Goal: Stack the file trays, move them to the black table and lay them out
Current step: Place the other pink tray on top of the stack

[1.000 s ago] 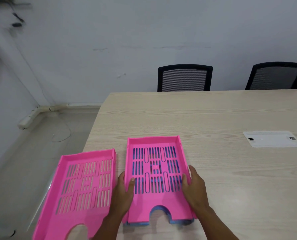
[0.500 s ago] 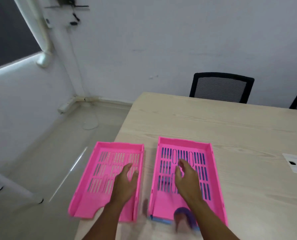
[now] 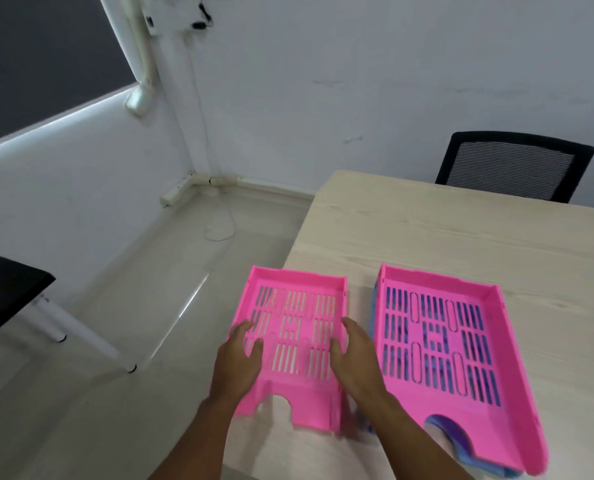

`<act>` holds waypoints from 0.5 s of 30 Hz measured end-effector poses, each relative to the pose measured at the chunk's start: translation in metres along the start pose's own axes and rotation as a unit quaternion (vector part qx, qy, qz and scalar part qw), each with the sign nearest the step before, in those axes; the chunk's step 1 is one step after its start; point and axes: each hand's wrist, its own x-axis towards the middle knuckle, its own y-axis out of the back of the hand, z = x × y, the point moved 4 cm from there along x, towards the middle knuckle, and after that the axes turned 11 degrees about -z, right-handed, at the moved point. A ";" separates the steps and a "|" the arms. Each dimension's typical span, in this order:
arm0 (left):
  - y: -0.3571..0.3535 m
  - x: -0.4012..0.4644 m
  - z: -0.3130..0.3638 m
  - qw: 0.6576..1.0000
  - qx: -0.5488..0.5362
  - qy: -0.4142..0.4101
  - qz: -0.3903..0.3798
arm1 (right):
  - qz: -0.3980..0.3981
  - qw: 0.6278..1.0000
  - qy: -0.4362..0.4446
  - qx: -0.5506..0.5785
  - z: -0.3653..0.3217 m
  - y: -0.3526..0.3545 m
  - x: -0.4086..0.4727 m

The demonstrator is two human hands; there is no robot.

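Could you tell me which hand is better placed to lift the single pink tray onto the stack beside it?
Neither alone: the left hand and right hand flank the single tray, so both. The right is nearer the stack.

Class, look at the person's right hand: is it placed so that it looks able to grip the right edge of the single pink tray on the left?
Probably yes. The right hand is already at the single pink tray's right wall, and nothing lies between them.

Both hands now off stacked pink tray (image 3: 462, 344): left hand (image 3: 235, 365) and right hand (image 3: 356, 362) grip sides of left pink tray (image 3: 297, 341) overhanging bench (image 3: 427, 237) edge.
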 end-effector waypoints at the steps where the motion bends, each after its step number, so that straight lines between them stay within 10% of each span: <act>1: 0.005 0.002 -0.007 1.000 0.005 0.004 0.003 | -0.005 1.000 -0.011 0.003 0.000 -0.008 0.000; 15: 0.016 0.007 -0.074 0.993 -0.015 0.119 0.001 | 0.004 0.988 -0.154 0.006 0.030 -0.045 -0.006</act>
